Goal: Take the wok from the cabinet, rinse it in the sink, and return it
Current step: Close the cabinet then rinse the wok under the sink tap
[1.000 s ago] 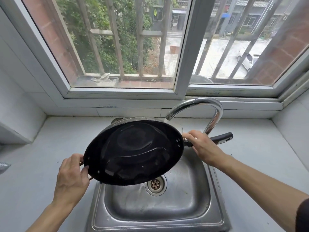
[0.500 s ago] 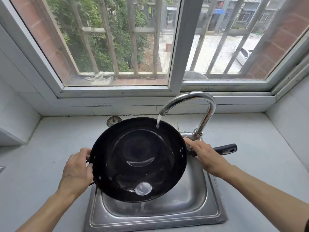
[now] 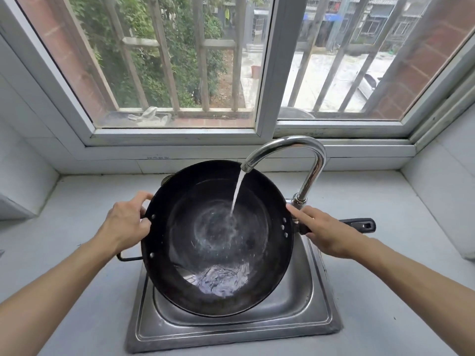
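A black wok (image 3: pixel 180 253) is held over the steel sink (image 3: pixel 318 312), its inside facing up and tilted slightly toward me. My left hand (image 3: pixel 126 223) grips the small loop handle on its left rim. My right hand (image 3: pixel 326 232) is closed around the long black handle (image 3: pixel 359 224) on the right. Water runs from the curved chrome tap (image 3: pixel 308 160) into the middle of the wok and pools at its near edge. The cabinet is out of view.
A grey counter (image 3: pixel 77 209) surrounds the sink on both sides. A white-framed window (image 3: pixel 264 73) with outside bars stands right behind the tap. Tiled walls (image 3: pixel 437 176) close the counter at left and right.
The wok has come down and levelled out under the tap. The water stream has grown and now hits the wok's middle, with more water pooled inside. Both hands keep their grips.
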Available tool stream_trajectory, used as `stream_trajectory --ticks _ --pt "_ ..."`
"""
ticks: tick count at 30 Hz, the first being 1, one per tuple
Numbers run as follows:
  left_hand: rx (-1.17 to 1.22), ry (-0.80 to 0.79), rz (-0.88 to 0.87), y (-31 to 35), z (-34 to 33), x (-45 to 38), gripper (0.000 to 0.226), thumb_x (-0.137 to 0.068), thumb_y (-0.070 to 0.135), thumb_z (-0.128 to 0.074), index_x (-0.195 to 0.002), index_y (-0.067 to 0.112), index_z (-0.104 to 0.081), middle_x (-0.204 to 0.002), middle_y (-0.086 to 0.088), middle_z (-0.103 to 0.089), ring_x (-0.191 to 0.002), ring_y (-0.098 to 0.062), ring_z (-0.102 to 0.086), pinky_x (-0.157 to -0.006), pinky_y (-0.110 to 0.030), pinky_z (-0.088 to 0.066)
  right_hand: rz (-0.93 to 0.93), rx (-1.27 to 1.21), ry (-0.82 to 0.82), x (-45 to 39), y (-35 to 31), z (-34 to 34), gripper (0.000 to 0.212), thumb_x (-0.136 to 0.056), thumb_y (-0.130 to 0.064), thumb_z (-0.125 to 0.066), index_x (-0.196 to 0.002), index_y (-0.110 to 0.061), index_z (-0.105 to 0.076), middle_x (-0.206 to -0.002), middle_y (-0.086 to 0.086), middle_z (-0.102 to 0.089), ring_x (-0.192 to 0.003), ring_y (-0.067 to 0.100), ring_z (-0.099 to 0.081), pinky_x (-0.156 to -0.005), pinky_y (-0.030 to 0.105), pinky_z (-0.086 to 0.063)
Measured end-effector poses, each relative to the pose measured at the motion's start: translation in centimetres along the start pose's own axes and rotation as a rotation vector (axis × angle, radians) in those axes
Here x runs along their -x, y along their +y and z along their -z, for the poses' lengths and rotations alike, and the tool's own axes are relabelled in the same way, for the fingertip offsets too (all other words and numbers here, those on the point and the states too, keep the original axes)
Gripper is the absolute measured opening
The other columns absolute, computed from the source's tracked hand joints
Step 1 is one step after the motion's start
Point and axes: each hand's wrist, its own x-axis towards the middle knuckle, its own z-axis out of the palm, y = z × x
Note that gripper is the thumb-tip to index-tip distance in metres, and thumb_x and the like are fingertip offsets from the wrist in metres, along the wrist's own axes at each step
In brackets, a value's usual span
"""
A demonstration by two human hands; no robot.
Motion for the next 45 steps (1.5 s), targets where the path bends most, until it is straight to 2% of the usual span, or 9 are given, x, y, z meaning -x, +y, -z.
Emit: stream_trajectory --ticks 11,18,23,29,32,35,40,43,45 --pt "-0.004 -0.205 0.051 -2.0 -3.1 -0.5 0.065 -0.076 0.006 -0.055 -0.132 0.038 -0.056 -0.070 0.002 -0.068 -0.076 -0.022 -0.063 -0.078 -0.040 -0.054 -0.057 0.002 -0.158 0.9 -0.9 -3.0 0.100 -0.083 0.002 -0.058 -0.153 -0.034 0.004 -0.115 -0.004 -0.037 -0.099 0.018 -0.044 -0.087 0.026 -0.042" --pt "-0.072 -0.196 -0.009 -3.3 -5.9 -0.2 0.054 -0.081 0.007 -0.053 -0.131 0.022 -0.039 -0.074 -0.005 -0.066 -0.073 -0.028 -0.059 -0.070 -0.043 -0.050 -0.080 -0.061 -0.129 1.4 -0.4 -5.8 0.100 -0.080 0.009 -0.055 -0.153 -0.034 -0.003 -0.107 -0.005 -0.036 -0.094 0.017 -0.044 -0.089 0.030 -0.044" --pt "-0.043 -0.210 -0.062 -4.8 -5.9 0.3 0.042 -0.086 0.012 -0.061 -0.125 0.023 -0.050 -0.103 -0.005 -0.071 -0.095 -0.028 -0.063 -0.083 -0.041 -0.050 -0.098 -0.066 -0.054 1.5 -0.7 -6.5 0.097 -0.080 0.004 -0.058 -0.153 -0.035 -0.008 -0.107 -0.005 -0.038 -0.093 0.016 -0.045 -0.087 0.029 -0.045" --pt "-0.278 -0.164 -0.510 -6.7 -4.3 4.4 0.063 -0.068 0.016 -0.065 -0.131 0.019 -0.059 -0.141 -0.007 -0.053 -0.126 -0.028 -0.047 -0.102 -0.045 -0.046 -0.124 -0.018 0.050 2.1 -0.8 -8.1 0.096 -0.075 0.004 -0.063 -0.152 -0.030 -0.017 -0.104 -0.004 -0.043 -0.086 0.015 -0.044 -0.080 0.023 -0.042" --pt "-0.414 -0.159 -0.626 -7.4 -4.0 5.4 0.075 -0.052 0.003 -0.068 -0.126 0.013 -0.062 -0.147 -0.013 -0.046 -0.129 -0.034 -0.045 -0.103 -0.044 -0.045 -0.101 0.029 0.203 1.8 -1.2 -9.3 0.097 -0.058 0.013 -0.072 -0.146 -0.016 -0.041 -0.091 0.005 -0.051 -0.072 0.021 -0.050 -0.062 0.030 -0.047" --pt "-0.469 -0.117 -0.726 -8.1 -4.2 5.2 0.074 -0.049 -0.005 -0.063 -0.122 0.010 -0.063 -0.143 -0.016 -0.051 -0.126 -0.036 -0.049 -0.104 -0.045 -0.042 -0.065 0.102 0.333 1.4 -1.3 -9.9 0.083 -0.060 0.017 -0.071 -0.137 -0.006 -0.051 -0.094 0.013 -0.057 -0.076 0.027 -0.055 -0.059 0.034 -0.048" --pt "-0.452 0.024 -0.856 -9.2 -4.9 5.2 0.058 -0.062 -0.023 -0.045 -0.111 0.004 -0.058 -0.120 -0.018 -0.065 -0.111 -0.038 -0.061 -0.081 -0.042 -0.060 0.023 0.112 0.414 1.7 -0.5 -10.6 0.069 -0.067 0.017 -0.071 -0.131 -0.001 -0.054 -0.109 0.018 -0.059 -0.091 0.033 -0.057 -0.066 0.040 -0.054" --pt "-0.476 0.046 -0.962 -8.9 -4.1 5.6 0.045 -0.064 -0.021 -0.055 -0.103 0.001 -0.065 -0.110 -0.019 -0.067 -0.100 -0.037 -0.065 -0.080 -0.038 -0.058 0.146 0.082 0.456 1.6 0.1 -10.9 0.044 -0.083 0.007 -0.057 -0.127 0.001 -0.054 -0.114 0.016 -0.058 -0.096 0.033 -0.058 -0.078 0.043 -0.055" --pt "-0.515 0.074 -1.017 -8.8 -3.7 5.6 0.041 -0.064 -0.013 -0.063 -0.103 -0.001 -0.067 -0.107 -0.018 -0.067 -0.097 -0.036 -0.062 -0.084 -0.037 -0.053 0.169 0.066 0.448 1.6 0.4 -10.9 0.044 -0.083 0.007 -0.060 -0.127 0.000 -0.054 -0.114 0.015 -0.059 -0.096 0.032 -0.059 -0.079 0.044 -0.055"
